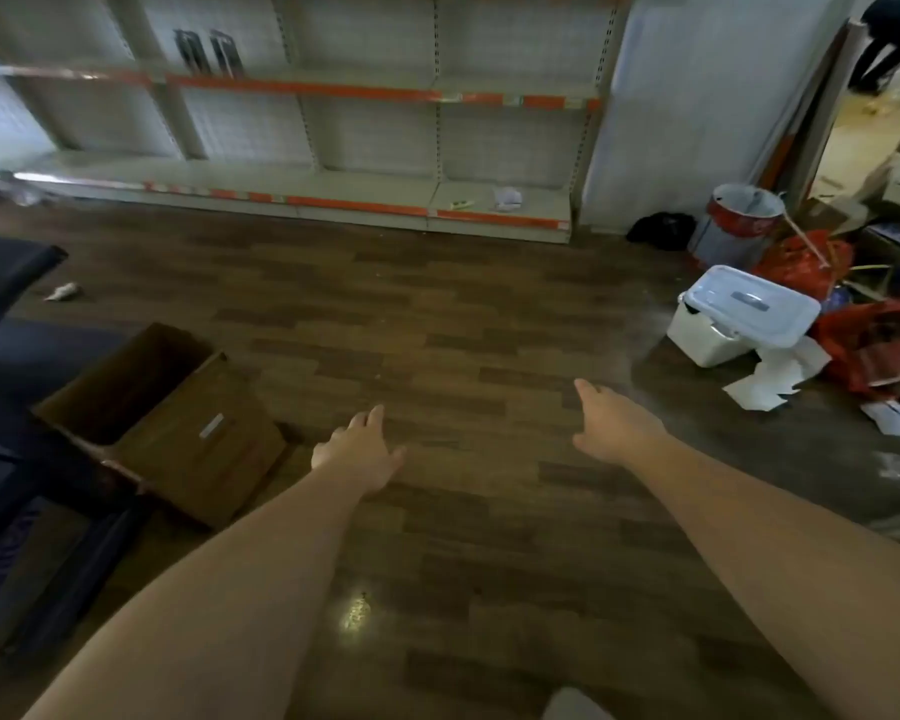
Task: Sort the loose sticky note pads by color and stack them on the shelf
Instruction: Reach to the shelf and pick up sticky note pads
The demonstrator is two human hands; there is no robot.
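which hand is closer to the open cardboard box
Left. The left hand hangs just right of the cardboard box; the right hand is farther right, over bare floor.

The shelf unit [302,163] stood at twelve o'clock, behind the floor [437,324]. On its lowest board, toward one o'clock, lay two small items [489,200] (too blurred to name). An open cardboard box [167,423] sat at nine o'clock, just left of the left hand [357,452]. The right hand [611,426] reached out well apart from it. At two o'clock a lidded tub [739,314] sat before a metal bin [739,220], with papers [780,376] in front.
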